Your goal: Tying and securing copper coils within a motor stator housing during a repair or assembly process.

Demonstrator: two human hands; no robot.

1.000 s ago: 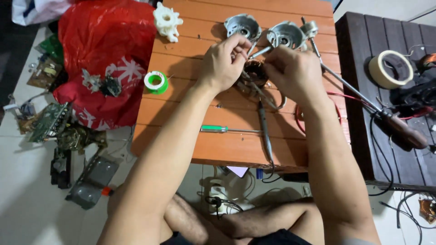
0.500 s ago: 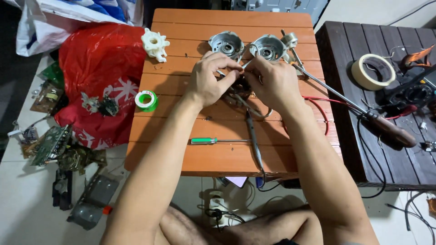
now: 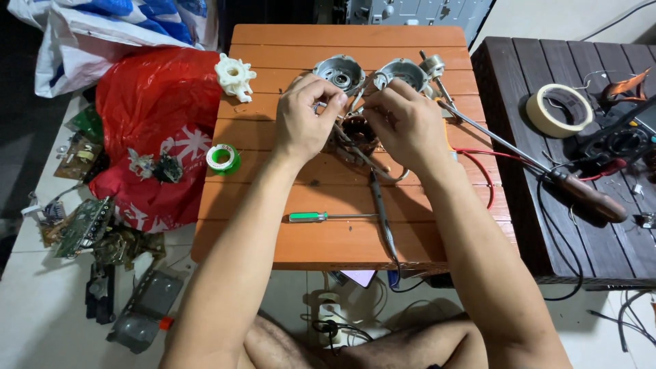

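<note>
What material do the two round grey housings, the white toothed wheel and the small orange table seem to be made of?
The two round grey housings look like cast metal: dull silvery, matte sheen. The white toothed wheel seems moulded plastic: uniform, opaque white. The small orange table appears to be painted or stained wooden slats, with visible plank seams. Both the left hand and right hand work just in front of the housings.

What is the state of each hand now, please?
Left hand: closed, fingertips pinching something small; what it is cannot be told.
Right hand: closed above the copper coil; its hold cannot be told.
</note>
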